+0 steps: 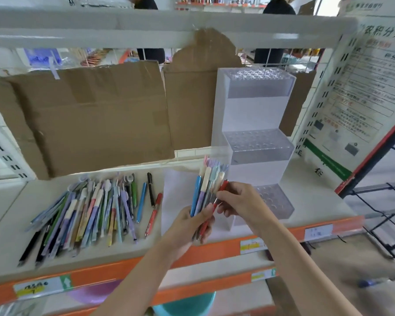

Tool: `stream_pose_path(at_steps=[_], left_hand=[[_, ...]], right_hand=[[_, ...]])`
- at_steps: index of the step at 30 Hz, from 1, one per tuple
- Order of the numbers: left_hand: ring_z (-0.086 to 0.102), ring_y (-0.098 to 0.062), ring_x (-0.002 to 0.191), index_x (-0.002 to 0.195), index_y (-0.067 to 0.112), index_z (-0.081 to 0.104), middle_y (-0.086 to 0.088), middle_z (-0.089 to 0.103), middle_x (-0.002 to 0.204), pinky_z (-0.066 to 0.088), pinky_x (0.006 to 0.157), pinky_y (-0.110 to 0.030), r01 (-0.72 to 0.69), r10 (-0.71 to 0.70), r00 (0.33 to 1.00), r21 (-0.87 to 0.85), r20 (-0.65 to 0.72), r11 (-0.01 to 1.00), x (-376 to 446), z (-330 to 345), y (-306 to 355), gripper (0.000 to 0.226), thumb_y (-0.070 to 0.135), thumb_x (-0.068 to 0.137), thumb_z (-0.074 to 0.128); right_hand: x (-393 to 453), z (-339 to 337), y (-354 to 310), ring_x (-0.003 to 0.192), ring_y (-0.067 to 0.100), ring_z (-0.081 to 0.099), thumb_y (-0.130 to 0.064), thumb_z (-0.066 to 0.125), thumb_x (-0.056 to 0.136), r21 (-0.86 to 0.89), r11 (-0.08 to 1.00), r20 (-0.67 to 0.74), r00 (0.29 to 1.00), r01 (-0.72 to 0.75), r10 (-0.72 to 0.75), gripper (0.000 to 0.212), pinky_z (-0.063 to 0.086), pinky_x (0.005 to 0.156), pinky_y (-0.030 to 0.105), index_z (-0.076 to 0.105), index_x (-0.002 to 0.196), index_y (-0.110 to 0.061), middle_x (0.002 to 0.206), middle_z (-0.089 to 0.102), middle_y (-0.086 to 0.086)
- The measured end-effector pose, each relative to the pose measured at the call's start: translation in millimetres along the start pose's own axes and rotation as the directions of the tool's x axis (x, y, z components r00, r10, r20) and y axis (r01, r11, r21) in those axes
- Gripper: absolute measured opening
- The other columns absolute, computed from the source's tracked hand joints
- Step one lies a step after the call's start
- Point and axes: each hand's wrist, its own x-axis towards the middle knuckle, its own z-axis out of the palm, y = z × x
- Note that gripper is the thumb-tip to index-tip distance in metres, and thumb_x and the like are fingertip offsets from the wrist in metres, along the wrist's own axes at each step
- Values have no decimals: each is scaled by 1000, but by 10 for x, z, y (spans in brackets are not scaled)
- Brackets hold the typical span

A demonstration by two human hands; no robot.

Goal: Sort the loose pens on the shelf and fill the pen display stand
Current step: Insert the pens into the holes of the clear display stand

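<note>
the clear pen display stand sits on the shelf, three stepped tiers of round holes, and every hole that shows holds no pen. just in front of the stand's lowest tier, the left hand curls around a bundle of pens, their pastel caps pointing up beside the stand's middle step. the right hand pinches a red pen between thumb and fingertips at the edge of that bundle, close against the stand's bottom tier. well to the left of the stand, a loose pile of pens lies fanned on the shelf, with a blue pen, a black pen and a second red pen lying singly between pile and stand. sheets of cardboard lean behind, left of the stand.
</note>
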Motion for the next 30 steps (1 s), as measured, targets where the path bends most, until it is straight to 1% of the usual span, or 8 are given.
stream_pose_path(at_steps=[3,6,11,16,19,23,27,30], left_hand=[[43,-15,45,76,10,60,-6,54,64,34,40,-23,-11,9,999,-40,-39,999,84,-17,17,22,32,81,62],[43,-16,46,72,9,67,-10,59,65,35,42,-25,-3,7,993,31,-116,1000,140,-107,45,23,27,85,61],[40,-17,46,70,2,64,-9,55,59,34,41,-24,5,5,994,93,-105,996,238,-233,38,28,27,82,62],[40,-15,40,64,5,62,-10,62,63,31,38,-22,-28,25,995,-27,-100,999,299,-159,3,24,27,75,63],[40,-16,42,61,16,68,-13,63,68,30,39,-23,-57,52,992,-43,-113,997,312,-153,19,19,30,74,64],[40,-16,43,65,11,66,-14,62,68,31,39,-23,-60,46,984,-74,-174,995,326,-124,36,20,30,72,66],[40,-17,41,73,2,60,-13,64,67,31,37,-22,-88,71,979,-76,-193,993,338,-40,16,24,26,72,65],[40,-16,39,74,-1,59,-13,65,64,29,34,-22,-122,101,969,-81,-226,989,353,12,-6,26,24,70,65]], right_hand=[[62,-34,34,51,17,62,-4,55,89,94,996,-80,997,5,3,11,47,46,23,54,78,-4,58,65,7],[110,-108,49,51,21,62,-6,52,92,161,979,-280,957,123,-74,15,49,46,27,47,78,-8,62,65,11],[185,-354,35,52,15,64,-15,54,94,-138,946,-550,772,295,-320,20,52,50,25,46,76,-17,60,65,-3],[234,-321,55,53,7,63,-13,53,95,-480,848,-435,779,224,-451,25,48,53,13,41,74,-23,57,61,-8],[280,-264,80,60,18,65,-13,52,95,-547,818,-374,822,179,-430,18,51,59,27,44,80,-11,65,66,7],[297,-253,132,68,27,65,-15,57,92,-638,760,-278,884,122,-375,17,50,70,41,52,85,0,73,67,13],[321,-277,135,75,34,64,-19,55,94,-687,722,-234,914,86,-332,19,51,71,45,55,87,0,82,66,17],[340,-284,145,79,36,63,-23,48,97,-789,609,-178,916,85,-358,25,49,72,43,55,94,0,91,65,18]])
